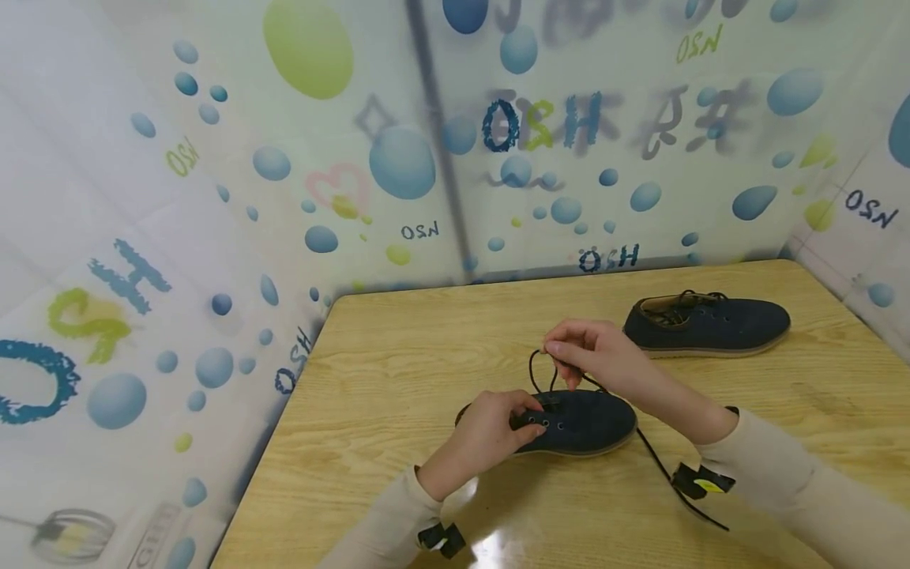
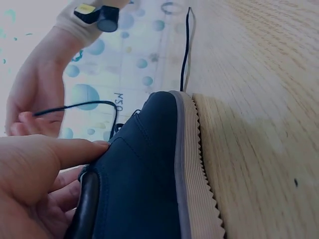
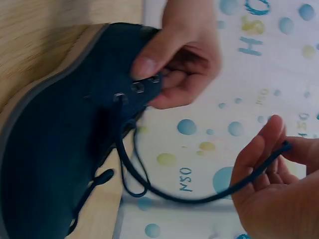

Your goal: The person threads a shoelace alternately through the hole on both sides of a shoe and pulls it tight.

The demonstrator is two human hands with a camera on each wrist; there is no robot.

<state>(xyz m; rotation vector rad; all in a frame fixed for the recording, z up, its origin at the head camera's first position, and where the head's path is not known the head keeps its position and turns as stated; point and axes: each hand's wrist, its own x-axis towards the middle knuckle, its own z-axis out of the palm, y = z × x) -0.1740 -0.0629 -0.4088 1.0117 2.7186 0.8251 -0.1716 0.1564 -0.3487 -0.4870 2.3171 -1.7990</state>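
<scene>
A dark navy lace-up shoe (image 1: 593,419) rests sole-down on the table, toe to the right. My left hand (image 1: 486,427) grips its eyelet flap, thumb outside by the metal eyelets (image 3: 137,87) and fingers tucked into the opening. Above the shoe, my right hand (image 1: 600,356) pinches a black shoelace (image 3: 199,200) close to its tip. That lace curves down to an eyelet in the right wrist view. A thinner loop of lace (image 1: 532,367) stands over the tongue. In the left wrist view, the pale ridged sole (image 2: 197,164) lies along the tabletop.
A second navy shoe (image 1: 725,325), with laces in it, stands at the back right of the wooden table (image 1: 398,348). Past the near shoe's toe, another length of lace (image 1: 675,482) trails toward the front edge. A bubble-printed curtain (image 1: 398,166) hangs behind.
</scene>
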